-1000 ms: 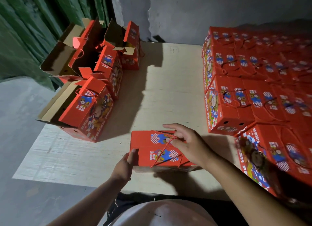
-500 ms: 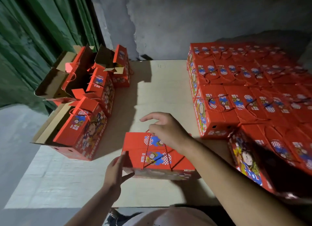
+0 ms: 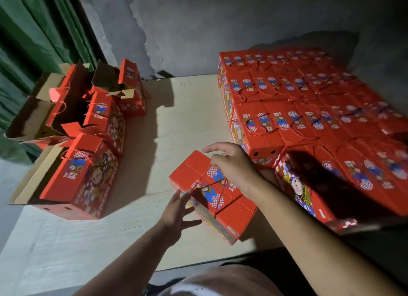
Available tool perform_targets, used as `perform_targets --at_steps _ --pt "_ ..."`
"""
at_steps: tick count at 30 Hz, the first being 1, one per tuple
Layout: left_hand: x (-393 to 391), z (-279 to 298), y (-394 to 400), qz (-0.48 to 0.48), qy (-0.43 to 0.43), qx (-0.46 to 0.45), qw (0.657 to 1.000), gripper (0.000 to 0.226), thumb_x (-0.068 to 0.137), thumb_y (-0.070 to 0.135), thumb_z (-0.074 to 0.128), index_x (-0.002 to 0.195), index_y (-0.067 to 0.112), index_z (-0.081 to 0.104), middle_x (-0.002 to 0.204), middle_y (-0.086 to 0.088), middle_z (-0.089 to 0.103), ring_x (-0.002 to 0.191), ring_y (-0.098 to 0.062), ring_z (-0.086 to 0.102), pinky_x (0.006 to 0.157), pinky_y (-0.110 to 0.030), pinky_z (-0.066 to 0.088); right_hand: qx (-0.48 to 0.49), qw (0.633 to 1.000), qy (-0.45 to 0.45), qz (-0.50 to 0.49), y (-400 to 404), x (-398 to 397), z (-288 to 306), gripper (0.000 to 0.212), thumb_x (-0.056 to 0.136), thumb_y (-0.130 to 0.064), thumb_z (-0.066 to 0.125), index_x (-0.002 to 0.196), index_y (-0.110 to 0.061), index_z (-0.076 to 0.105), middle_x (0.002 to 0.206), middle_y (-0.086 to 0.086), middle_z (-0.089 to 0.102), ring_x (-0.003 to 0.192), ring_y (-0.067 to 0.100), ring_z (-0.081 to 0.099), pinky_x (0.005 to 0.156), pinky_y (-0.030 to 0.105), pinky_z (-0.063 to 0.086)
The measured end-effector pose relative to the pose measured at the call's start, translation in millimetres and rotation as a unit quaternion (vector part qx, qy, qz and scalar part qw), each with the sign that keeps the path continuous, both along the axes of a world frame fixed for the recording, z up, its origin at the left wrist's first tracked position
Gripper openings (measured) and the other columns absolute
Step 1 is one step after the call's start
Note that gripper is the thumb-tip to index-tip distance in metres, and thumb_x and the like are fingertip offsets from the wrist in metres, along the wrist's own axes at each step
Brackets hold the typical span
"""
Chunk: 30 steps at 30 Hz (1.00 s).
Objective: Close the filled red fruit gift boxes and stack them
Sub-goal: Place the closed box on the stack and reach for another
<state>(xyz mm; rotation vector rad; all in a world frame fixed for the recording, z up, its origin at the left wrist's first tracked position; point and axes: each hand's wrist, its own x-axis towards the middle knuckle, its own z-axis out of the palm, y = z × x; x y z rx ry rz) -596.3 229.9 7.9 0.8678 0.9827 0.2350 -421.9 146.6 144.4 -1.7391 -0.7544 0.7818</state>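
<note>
Stack (image 3: 309,110) of closed boxes right, open boxes (image 3: 88,119) left.

Dim room, hard light from upper left, long dark shadows, soft blur, wide-angle edge bending

There are two hands: the left hand (image 3: 176,214) and the right hand (image 3: 234,165). One closed red box (image 3: 229,211) stands alone in the middle of the one table (image 3: 187,110). On the left I count about four open boxes (image 3: 84,180). On the right is one big stack of closed boxes (image 3: 309,119), too many to count exactly.
</note>
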Motion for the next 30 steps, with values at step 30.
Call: perform_targets --at_steps 30 --pt "193 15 -115 -0.193 -0.02 -0.034 0.981 0.03 0.084 0.026 0.056 0.093 0.043 0.08 0.115 0.006 0.077 0.118 -0.03 0.059 0.075 -0.055 0.063 0.063 0.965 0.064 -0.247 -135 149 -29 0.032 0.093 -0.003 0.058 0.106 -0.022 0.08 0.07 0.007 0.067 0.062 0.017 0.062 0.057 0.018 0.05"
